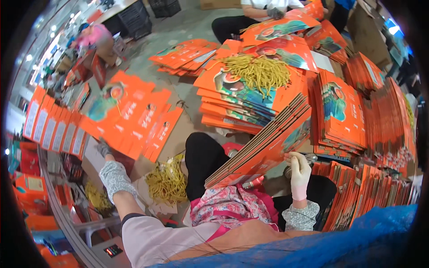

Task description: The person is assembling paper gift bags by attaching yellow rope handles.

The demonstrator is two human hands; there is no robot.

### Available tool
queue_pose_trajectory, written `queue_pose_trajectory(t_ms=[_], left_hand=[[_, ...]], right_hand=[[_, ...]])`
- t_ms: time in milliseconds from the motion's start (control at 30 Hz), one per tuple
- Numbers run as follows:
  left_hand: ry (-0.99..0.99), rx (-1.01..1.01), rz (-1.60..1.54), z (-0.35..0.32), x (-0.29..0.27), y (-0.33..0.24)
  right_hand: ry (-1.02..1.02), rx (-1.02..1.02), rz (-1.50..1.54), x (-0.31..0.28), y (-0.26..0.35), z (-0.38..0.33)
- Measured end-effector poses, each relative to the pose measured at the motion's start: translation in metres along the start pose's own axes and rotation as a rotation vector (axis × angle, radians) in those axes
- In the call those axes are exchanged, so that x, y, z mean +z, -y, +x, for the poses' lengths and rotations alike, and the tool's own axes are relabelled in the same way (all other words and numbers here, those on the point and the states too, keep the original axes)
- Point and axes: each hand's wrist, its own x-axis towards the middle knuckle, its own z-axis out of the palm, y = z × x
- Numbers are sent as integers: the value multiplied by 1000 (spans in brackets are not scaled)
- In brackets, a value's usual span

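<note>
A thick stack of flat orange cartons (263,156) leans at a slant across my lap. My right hand (299,172), in a pale glove, has its fingers curled in at the stack's right edge. To the left, my arm stretches out to a fanned spread of flat orange cartons (129,114). There my left hand (104,148), in a grey glove, is closed at the near edge of the spread; its fingertips are partly hidden. A heap of yellow cords (167,181) lies between my left arm and my knee.
More yellow cords (259,71) top a carton pile (223,105) ahead. Tall carton stacks (339,114) crowd the right, with upright rows (348,192) beside my knee. Across the pile sits a co-worker (263,11) handling cartons. A metal frame (67,223) stands at lower left.
</note>
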Motion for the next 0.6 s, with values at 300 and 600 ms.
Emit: queue_pose_trajectory(t_ms=[300, 600], left_hand=[[38, 703, 195, -43, 145, -202], [583, 591, -200, -156, 195, -577]], right_hand=[[-24, 162, 549, -34, -3, 39], [-52, 375, 1264, -71, -62, 98]])
